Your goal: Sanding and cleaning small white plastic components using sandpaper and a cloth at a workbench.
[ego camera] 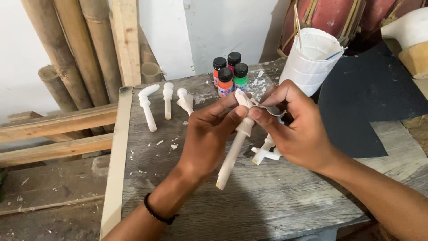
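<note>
While the left hand (207,134) pinches a pale carved wooden peg (236,138) near its knobbed top, fingers closed round it above the weathered grey plank table (267,196), the right hand (294,127) presses a small folded scrap of grey sandpaper (271,110) against the peg's head, thumb and fingers closed on it. The peg slants down toward the table. Three similar white carved pegs (167,105) lie behind, near four small paint bottles (229,73) and a white plastic cup (310,60).
</note>
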